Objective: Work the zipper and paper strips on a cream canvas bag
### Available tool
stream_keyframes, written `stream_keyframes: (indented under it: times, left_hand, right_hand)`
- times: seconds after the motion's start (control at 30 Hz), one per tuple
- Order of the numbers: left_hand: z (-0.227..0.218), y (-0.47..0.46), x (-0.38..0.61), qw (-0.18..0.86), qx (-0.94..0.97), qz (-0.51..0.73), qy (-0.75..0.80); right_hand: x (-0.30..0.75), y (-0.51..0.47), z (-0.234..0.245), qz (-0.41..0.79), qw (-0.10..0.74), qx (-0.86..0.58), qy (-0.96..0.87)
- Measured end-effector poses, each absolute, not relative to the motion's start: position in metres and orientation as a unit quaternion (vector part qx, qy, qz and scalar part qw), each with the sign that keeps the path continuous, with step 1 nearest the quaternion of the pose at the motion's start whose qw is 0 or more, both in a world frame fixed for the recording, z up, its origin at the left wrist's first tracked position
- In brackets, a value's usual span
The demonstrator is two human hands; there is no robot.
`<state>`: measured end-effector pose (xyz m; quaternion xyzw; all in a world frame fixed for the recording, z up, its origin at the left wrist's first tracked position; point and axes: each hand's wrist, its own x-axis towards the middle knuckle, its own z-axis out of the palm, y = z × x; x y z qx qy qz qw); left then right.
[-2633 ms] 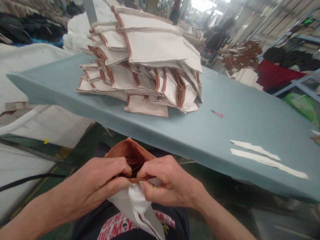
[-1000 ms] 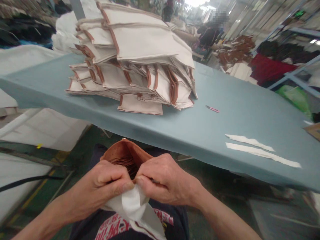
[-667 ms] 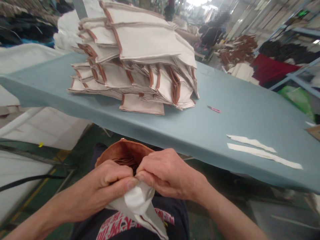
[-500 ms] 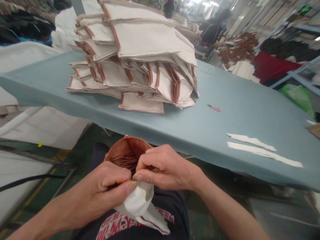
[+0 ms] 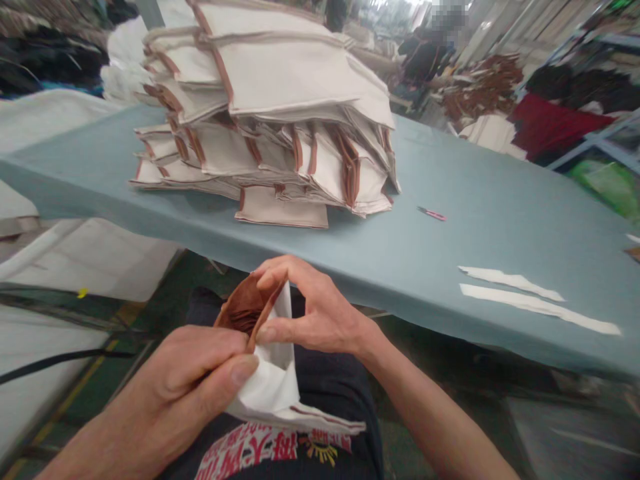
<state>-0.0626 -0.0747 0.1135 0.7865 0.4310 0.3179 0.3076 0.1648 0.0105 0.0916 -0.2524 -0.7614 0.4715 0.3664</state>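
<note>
head view, left hand [image 5: 185, 393], right hand [image 5: 315, 313] pinching canvas bag [image 5: 273, 380], brown lining [image 5: 244, 308] inside

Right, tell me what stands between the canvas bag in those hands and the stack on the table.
Nothing visible does. The canvas bag, pinched by the left hand and right hand, sits below the near edge of the blue table; the stack of bags lies beyond that edge.

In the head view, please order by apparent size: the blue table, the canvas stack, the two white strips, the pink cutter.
Largest to smallest: blue table, canvas stack, two white strips (alike, not ranked), pink cutter.
</note>
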Motion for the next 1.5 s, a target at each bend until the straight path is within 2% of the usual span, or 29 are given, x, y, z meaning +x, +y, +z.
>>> stream_keyframes:
  times: [0.1, 0.23, 0.37, 0.53, 0.73, 0.93, 1.0, 1.1, 1.17, 1.23, 1.5]
  left_hand:
    - [0.119, -0.063, -0.061, 0.309, 0.775, 0.361, 0.416]
    - [0.115, -0.054, -0.062, 0.299, 0.756, 0.395, 0.428]
    - [0.105, -0.053, -0.067, 0.254, 0.768, 0.377, 0.452]
    - [0.103, -0.048, -0.070, 0.216, 0.749, 0.390, 0.490]
    - [0.092, -0.055, -0.070, 0.232, 0.742, 0.400, 0.485]
    - [0.093, -0.065, -0.051, 0.283, 0.726, 0.421, 0.466]
    - [0.097, -0.066, -0.047, 0.287, 0.721, 0.423, 0.468]
    - [0.099, -0.070, -0.052, 0.273, 0.718, 0.424, 0.480]
    - [0.097, -0.074, -0.058, 0.260, 0.723, 0.424, 0.480]
    - [0.095, -0.078, -0.062, 0.259, 0.737, 0.415, 0.466]
    - [0.121, -0.097, -0.048, 0.283, 0.780, 0.377, 0.412]
  right_hand:
    - [0.169, 0.004, 0.099, 0.445, 0.414, -0.230, -0.760]
    - [0.174, -0.009, 0.098, 0.439, 0.381, -0.217, -0.784]
    - [0.175, -0.015, 0.102, 0.440, 0.361, -0.297, -0.766]
    - [0.180, -0.034, 0.106, 0.508, 0.240, -0.452, -0.692]
    - [0.188, -0.074, 0.059, 0.615, 0.225, -0.490, -0.575]
    - [0.175, -0.082, 0.032, 0.551, 0.265, -0.491, -0.621]
    - [0.178, -0.081, 0.030, 0.513, 0.227, -0.493, -0.665]
    - [0.196, -0.081, 0.039, 0.354, 0.165, -0.530, -0.753]
    - [0.211, -0.083, 0.051, 0.280, 0.192, -0.550, -0.763]
    - [0.220, -0.084, 0.065, 0.255, 0.252, -0.543, -0.759]
    - [0.179, -0.062, 0.099, 0.380, 0.374, -0.299, -0.791]
